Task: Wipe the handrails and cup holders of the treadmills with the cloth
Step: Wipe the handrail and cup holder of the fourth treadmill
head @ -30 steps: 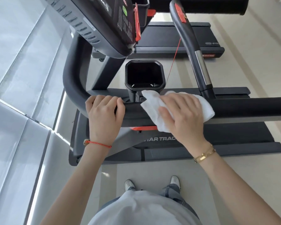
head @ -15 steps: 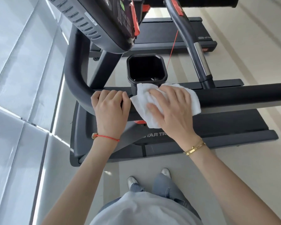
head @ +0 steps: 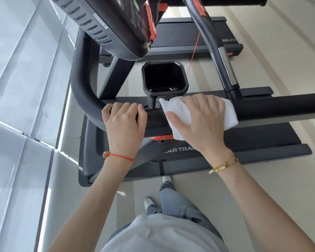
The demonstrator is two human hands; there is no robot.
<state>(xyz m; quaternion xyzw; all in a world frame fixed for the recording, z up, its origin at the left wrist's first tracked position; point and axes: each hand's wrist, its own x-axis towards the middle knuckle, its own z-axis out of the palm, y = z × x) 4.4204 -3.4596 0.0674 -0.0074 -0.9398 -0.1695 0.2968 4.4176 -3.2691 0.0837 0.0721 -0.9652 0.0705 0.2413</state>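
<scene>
We stand beside the treadmill (head: 225, 142) with both hands on its black handrail (head: 280, 108), which runs across in front of us and curves up to the left. Our left hand (head: 125, 124) grips the rail near the bend, fingers curled over the top of the bar. Our right hand (head: 202, 122) lies over the white cloth (head: 229, 115), fingers spread and bent down the far side of the rail, thumb pointing left, pressing and holding the cloth around the bar. The cloth drapes over the rail, 1 corner poking out to the left toward the cup holder's stem, its lower edge hanging below the bar on our side.

The cup holder (head: 164, 77) sits just beyond the rail, between our 2 hands, a black square tub with cut corners; its inside is dark. Above it hangs the console (head: 102, 24), tilted. A thinner grip bar (head: 224, 57) with a silver section rises to the right of the cup holder, with a red cord (head: 194, 51) hanging beside it. A red bracelet (head: 120, 156) circles our left wrist, a gold bracelet (head: 224, 165) our right.
</scene>
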